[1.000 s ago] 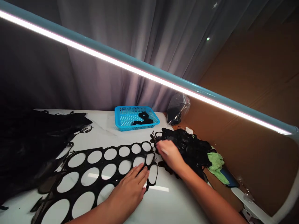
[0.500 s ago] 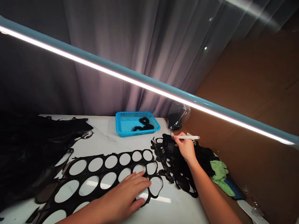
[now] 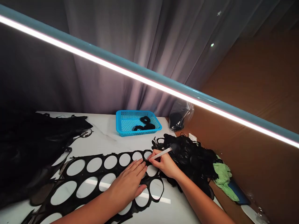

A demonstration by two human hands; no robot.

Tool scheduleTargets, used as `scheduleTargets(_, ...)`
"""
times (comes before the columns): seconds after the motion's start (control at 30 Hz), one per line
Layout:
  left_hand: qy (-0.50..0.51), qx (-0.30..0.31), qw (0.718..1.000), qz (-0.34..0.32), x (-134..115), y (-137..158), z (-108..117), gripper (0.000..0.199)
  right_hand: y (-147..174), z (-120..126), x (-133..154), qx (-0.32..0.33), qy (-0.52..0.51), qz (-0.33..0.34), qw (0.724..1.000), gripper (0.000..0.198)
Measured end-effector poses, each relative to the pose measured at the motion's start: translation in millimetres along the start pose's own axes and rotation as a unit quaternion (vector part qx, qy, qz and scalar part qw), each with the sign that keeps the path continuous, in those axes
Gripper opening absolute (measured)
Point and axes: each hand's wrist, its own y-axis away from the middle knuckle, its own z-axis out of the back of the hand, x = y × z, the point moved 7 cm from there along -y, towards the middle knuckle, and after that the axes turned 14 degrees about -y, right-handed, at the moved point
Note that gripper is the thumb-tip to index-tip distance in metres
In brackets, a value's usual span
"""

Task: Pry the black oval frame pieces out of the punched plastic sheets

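Note:
A thin black sheet (image 3: 90,172) with rows of large round holes lies on the white table. My left hand (image 3: 129,175) rests flat on the sheet, fingers stretched out and close together. Just beside its fingertips, my right hand (image 3: 164,163) pinches a slim white pen-shaped tool (image 3: 162,153) at the sheet's upper right corner. The tool's working tip is hidden by my fingers. To the right of that hand is a heap of tangled black scraps (image 3: 187,152), partly covered by my forearm.
A blue plastic basket (image 3: 118,126) holding a few black pieces stands at the back. Near it is a clear bag (image 3: 178,116) with black contents. Black material (image 3: 42,149) covers the left side. Green cloth (image 3: 221,174) lies at the right. A lit tube lamp (image 3: 140,76) crosses overhead.
My right hand has moved left with the white tool, from the scrap heap to the holed sheet. The heap sits further right and looks bunched. My left hand has shifted slightly left.

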Motion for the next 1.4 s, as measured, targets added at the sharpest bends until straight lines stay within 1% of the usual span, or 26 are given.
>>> scheduleTargets(0.2,-0.004,0.018,1.0,0.004,-1.7,1.5,0.7,0.053,-0.2,0.0,-4.5,0.004,0.007,0.001,1.0,0.012)
scheduleTargets(0.43,0.002,0.003,1.0,0.007,-2.6,2.6,-0.5,0.051,1.1,-1.4,-4.0,0.008,0.015,0.008,1.0,0.013)
scheduleTargets(0.53,0.008,0.001,1.0,0.007,-2.4,2.7,-0.6,0.051,1.8,-2.1,-1.6,0.01,0.041,0.027,0.999,0.013)
scheduleTargets(0.67,0.009,0.014,1.0,0.005,-2.3,2.1,-1.1,0.053,4.1,-2.6,2.1,0.004,0.073,0.055,0.996,0.015)
scheduleTargets(0.8,0.003,0.026,1.0,0.001,-2.5,1.7,-1.3,0.053,3.8,0.0,-0.1,-0.014,0.045,0.033,0.998,0.015)
scheduleTargets(0.97,0.016,0.018,1.0,0.006,-1.6,2.2,-0.7,0.052,1.2,2.2,-1.1,-0.017,0.001,0.008,1.0,0.016)
scheduleTargets(1.2,0.012,0.011,1.0,0.002,-2.0,1.6,-1.4,0.053,1.5,0.5,-1.9,-0.008,0.02,0.023,0.999,0.016)
scheduleTargets(1.4,0.001,0.018,1.0,0.002,-2.2,1.3,-3.2,0.053,1.1,1.4,0.2,-0.006,0.052,0.036,0.998,0.017)
